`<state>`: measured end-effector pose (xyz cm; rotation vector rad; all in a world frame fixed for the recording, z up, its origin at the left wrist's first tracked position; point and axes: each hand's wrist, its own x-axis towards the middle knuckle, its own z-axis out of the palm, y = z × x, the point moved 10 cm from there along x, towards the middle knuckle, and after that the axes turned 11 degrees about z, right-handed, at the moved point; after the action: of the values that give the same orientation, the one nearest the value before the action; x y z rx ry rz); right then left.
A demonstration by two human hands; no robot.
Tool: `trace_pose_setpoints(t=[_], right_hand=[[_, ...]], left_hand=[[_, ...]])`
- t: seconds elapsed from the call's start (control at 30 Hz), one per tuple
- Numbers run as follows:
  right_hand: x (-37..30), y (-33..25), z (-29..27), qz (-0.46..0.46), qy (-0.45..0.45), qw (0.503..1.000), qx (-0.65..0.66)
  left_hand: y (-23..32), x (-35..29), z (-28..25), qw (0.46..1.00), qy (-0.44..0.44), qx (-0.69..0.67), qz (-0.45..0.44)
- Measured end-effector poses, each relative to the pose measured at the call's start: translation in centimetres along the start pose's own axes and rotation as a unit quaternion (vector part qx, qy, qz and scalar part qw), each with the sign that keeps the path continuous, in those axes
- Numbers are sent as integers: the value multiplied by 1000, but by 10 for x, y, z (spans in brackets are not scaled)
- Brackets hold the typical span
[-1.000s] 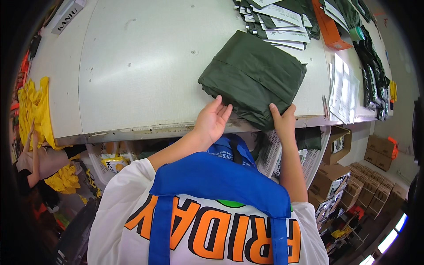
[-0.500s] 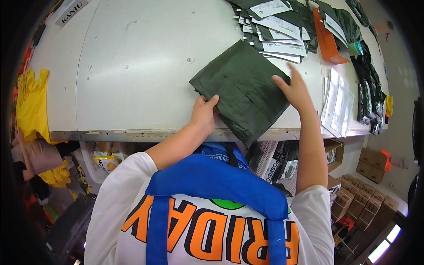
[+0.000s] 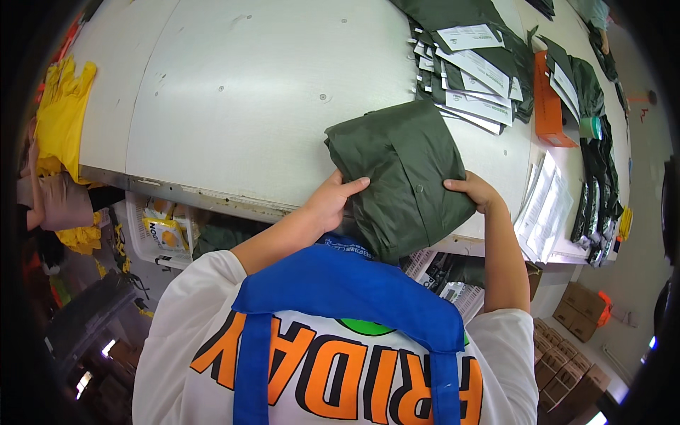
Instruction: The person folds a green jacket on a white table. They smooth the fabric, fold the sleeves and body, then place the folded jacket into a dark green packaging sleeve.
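A dark green garment (image 3: 400,177), folded into a rough square, is held at the near edge of the white table, part of it overhanging. Its fabric is thin and slightly shiny, with a flap seam and a small round snap on top. My left hand (image 3: 331,203) grips its left side, thumb on top and fingers underneath. At the right side, my right hand (image 3: 476,190) pinches the edge, thumb on top, its other fingers mostly hidden. Beyond it lies a pile of dark green folded garments (image 3: 464,13) with white printed cards (image 3: 478,106) among them.
The white table (image 3: 234,120) spreads ahead. Right of my hands lie white sheets (image 3: 544,209), an orange box (image 3: 551,106), a green tape roll (image 3: 590,127) and black packaged items (image 3: 591,195). Yellow bags (image 3: 65,120) hang at left. A white crate (image 3: 142,237) sits below the table.
My right hand has come down from above the garment and taken hold of its right edge. The garment has turned slightly and moved toward me. The view has shifted and tilted.
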<state>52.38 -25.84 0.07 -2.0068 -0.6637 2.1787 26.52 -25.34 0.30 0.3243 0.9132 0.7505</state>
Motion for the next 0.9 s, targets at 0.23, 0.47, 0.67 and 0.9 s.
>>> trace_pose_setpoints(t=[0.23,0.47,0.67,0.9], right_hand=[[2,-13,12,-29,-43,999,6],[-50,-86,61,-128,405,786,-450],[-107,-86,187,-316,414,697,-492],[-70,-72,179,-278,445,700,-485]], left_hand=[[-11,12,1,995,-86,-52,-10],[-11,17,-20,998,32,-48,35],[-10,25,-37,989,104,-75,77],[-8,10,-32,996,88,-11,28]])
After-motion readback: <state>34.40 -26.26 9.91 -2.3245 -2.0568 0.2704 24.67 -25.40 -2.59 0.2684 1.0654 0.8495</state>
